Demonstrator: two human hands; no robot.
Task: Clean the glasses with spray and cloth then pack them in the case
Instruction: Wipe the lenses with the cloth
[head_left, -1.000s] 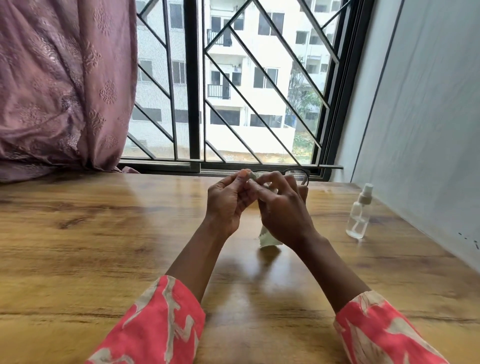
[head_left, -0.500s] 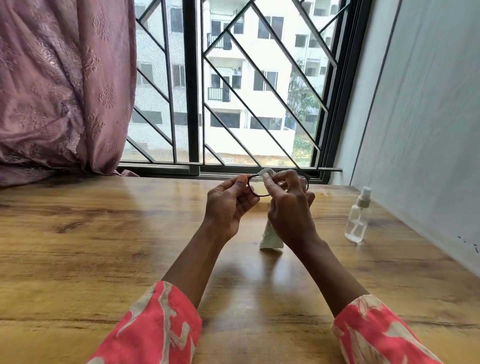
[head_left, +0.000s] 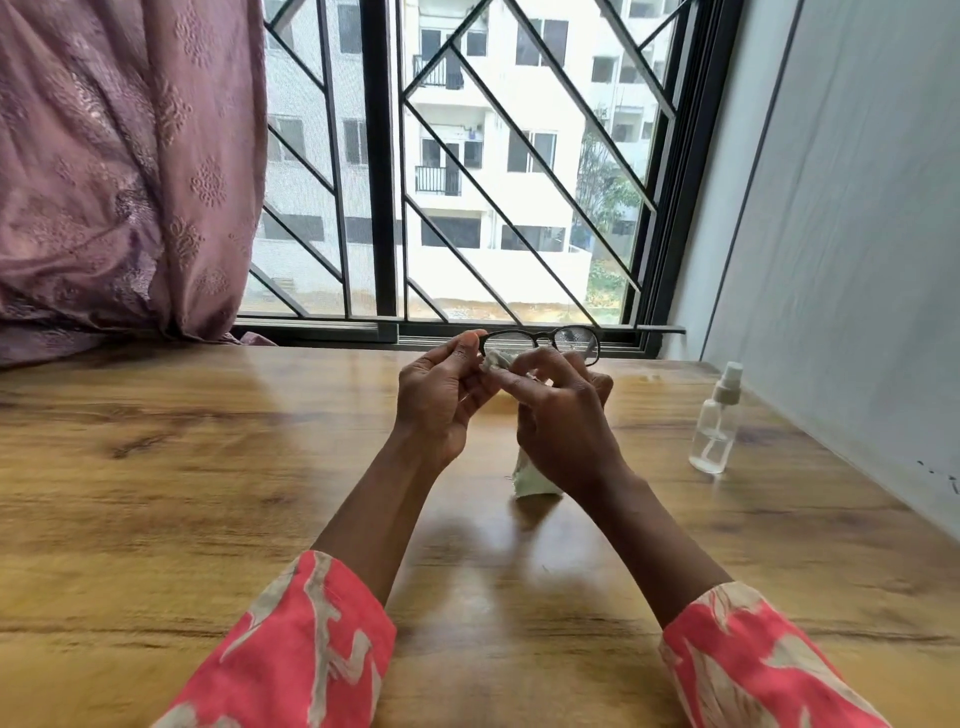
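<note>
Black-framed glasses (head_left: 571, 340) are held up above the wooden table (head_left: 182, 467), in front of the window sill. My left hand (head_left: 441, 400) pinches the frame at its left end. My right hand (head_left: 561, 421) grips a pale cloth (head_left: 530, 480); one end of the cloth is bunched against the left lens between my fingers, and the other end hangs below my palm near the table. The right lens shows above my right hand. A small clear spray bottle (head_left: 714, 423) stands on the table to the right. No case is in view.
A black window grille (head_left: 467, 182) runs behind the table's far edge. A mauve curtain (head_left: 119, 166) hangs at the left and spills onto the table. A grey wall (head_left: 857, 234) borders the table's right side, close to the bottle.
The glasses have risen out from behind my fingers, so the frame and right lens now show. My right fingers and the bunched cloth have shifted across the left lens.
</note>
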